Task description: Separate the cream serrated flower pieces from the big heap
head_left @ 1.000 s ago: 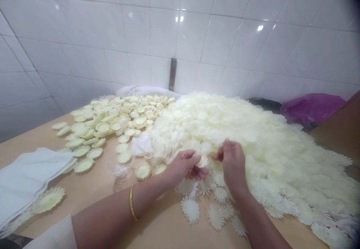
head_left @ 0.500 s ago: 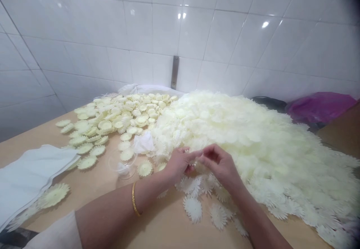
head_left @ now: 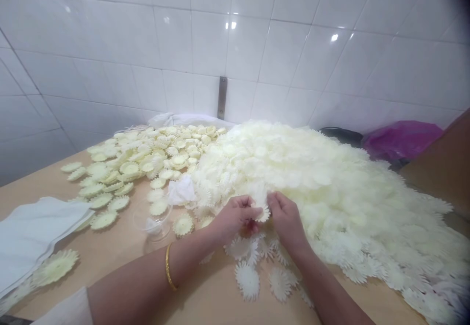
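Note:
My left hand and my right hand meet at the near edge of a big heap of white flower-shaped petal pieces. Both pinch one small white petal piece between their fingertips. A gold bangle circles my left wrist. Loose white petal pieces lie on the wooden table just below my hands.
A spread of pale yellow-green flower discs covers the table's left back. A clear plastic cup stands left of my hands. White cloth lies at the left edge. A purple bag and a dark bowl sit by the tiled wall.
My hands drew together over the pile's near edge, and the right hand turned from palm-up pinching to gripping the petal piece alongside the left.

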{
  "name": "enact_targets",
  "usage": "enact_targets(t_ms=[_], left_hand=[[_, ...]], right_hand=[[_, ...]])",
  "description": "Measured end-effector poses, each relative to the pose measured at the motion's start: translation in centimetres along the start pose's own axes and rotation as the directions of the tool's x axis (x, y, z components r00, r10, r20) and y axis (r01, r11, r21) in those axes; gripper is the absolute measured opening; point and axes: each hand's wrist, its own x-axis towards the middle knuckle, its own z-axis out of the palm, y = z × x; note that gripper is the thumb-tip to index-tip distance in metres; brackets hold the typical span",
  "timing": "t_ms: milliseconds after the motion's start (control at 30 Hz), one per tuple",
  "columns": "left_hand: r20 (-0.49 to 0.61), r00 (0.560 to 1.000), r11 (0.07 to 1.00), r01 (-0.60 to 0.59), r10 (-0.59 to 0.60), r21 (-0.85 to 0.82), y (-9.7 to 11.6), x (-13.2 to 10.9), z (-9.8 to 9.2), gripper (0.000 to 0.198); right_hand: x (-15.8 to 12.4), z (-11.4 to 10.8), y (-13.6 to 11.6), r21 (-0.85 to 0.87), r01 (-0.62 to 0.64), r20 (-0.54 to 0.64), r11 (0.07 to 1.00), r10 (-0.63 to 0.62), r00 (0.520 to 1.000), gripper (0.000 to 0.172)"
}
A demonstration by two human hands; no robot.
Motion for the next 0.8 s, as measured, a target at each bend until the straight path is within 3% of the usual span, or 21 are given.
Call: enact_targets(t_ms=[167, 300, 367, 467, 633, 800], left_hand=[[0.041, 0.999, 1.0, -0.017, 0.017, 0.008, 0.1, -0.3, 0.3, 0.023], [0.081, 0.997, 0.999, 0.007, -0.005, -0.032, 0.3, -0.7, 0.5, 0.019], [0.075, 0.997, 0.999, 0.006, -0.004, -0.034, 0.3, -0.7, 0.3, 0.019], [0.009, 1.0, 0.999, 0.001, -0.001, -0.038, 0.1, -0.4, -0.1, 0.022], [-0.047, 0.999, 0.997, -0.019, 0.016, -0.071, 0.0, 0.1, -0.3, 0.026], [-0.082, 0.997, 0.999, 0.005, -0.009, -0.045, 0.2, 0.0, 0.0, 0.027]], right_hand=[[0.0, 0.5, -0.1, -0.052, -0.055, -0.127, 0.997, 0.048, 0.991, 0.04], [0.7, -0.5, 0.4, 0.177, -0.209, -0.169, 0.962, 0.238, 0.956, 0.043], [1.1, -1.0, 0.8, 0.309, -0.218, -0.187, 0.926, 0.284, 0.941, 0.042], [1.3, -1.2, 1.0, 0.368, -0.161, -0.136, 0.916, 0.224, 0.965, 0.04], [1.1, -0.9, 0.7, 0.315, -0.127, -0.006, 0.94, 0.136, 0.991, 0.033], [0.9, -1.2, 0.6, 0.117, -0.071, -0.133, 0.991, 0.087, 0.987, 0.028]])
